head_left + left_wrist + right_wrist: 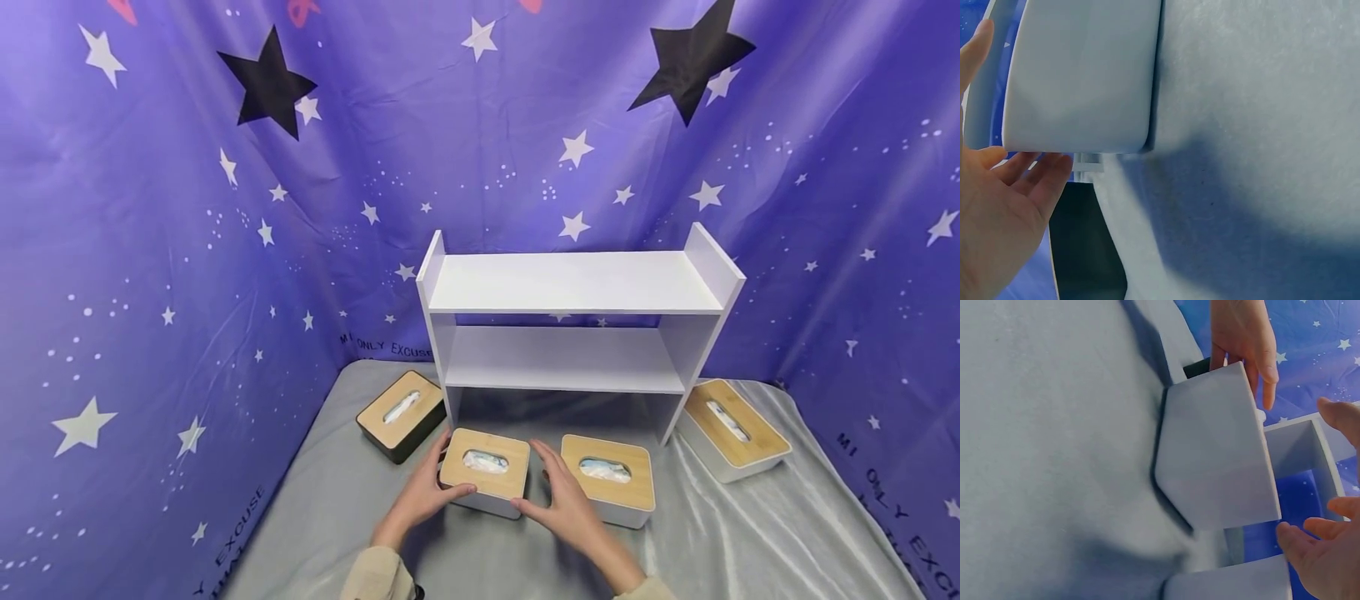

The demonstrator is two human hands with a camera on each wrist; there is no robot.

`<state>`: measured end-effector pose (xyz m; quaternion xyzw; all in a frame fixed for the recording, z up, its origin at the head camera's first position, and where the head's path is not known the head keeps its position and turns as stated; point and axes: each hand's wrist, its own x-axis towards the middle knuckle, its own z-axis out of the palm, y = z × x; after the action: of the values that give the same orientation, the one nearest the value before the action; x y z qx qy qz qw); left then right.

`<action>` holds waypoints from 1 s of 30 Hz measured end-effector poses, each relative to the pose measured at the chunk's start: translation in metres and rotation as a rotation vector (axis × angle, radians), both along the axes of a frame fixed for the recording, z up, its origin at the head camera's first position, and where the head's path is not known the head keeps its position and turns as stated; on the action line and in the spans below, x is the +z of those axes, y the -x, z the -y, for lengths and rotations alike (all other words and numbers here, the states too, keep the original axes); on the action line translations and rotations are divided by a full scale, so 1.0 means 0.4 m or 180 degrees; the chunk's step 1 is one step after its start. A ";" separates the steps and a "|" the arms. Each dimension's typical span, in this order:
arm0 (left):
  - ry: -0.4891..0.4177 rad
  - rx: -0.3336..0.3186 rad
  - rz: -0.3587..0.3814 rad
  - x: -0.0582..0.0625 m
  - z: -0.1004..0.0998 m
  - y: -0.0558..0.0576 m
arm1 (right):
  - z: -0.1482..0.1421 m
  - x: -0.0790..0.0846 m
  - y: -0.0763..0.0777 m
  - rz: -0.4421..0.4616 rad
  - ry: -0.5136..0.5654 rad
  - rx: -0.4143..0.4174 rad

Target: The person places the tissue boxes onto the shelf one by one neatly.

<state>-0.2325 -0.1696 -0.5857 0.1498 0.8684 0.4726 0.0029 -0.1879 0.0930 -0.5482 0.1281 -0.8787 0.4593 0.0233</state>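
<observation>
A white tissue box with a wooden lid sits on the grey cloth between both hands. At its left side is my left hand, its fingers touching the side wall and its thumb by the near lid edge. My right hand is spread at the box's right side, between it and a second white tissue box. In the right wrist view, fingertips of the right hand are close to the box's corner; whether they touch I cannot tell. White tissue shows in the oval lid slots.
A white shelf with two boards stands behind the boxes. Left of it lies a dark tissue box with a wooden lid, turned at an angle. Another white tissue box is at the right. Purple star-printed curtains enclose the grey cloth.
</observation>
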 end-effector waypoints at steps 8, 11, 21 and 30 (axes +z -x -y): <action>-0.0296 0.0071 0.0067 -0.018 0.002 -0.010 | 0.013 -0.038 -0.013 0.0032 0.0366 -0.0028; -0.0361 0.0076 0.0070 -0.023 0.002 -0.012 | 0.020 -0.049 -0.020 0.0118 0.0478 -0.0015; -0.0460 0.0173 0.0163 -0.031 0.009 -0.025 | 0.035 -0.074 -0.020 0.0462 0.0922 0.0012; -0.0612 0.0315 0.0104 -0.027 0.003 -0.028 | 0.035 -0.077 -0.019 0.0258 0.1023 0.0016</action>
<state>-0.2214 -0.1709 -0.5963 0.0986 0.8252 0.5558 -0.0208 -0.1801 0.0792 -0.5791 0.1063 -0.7938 0.5988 0.0068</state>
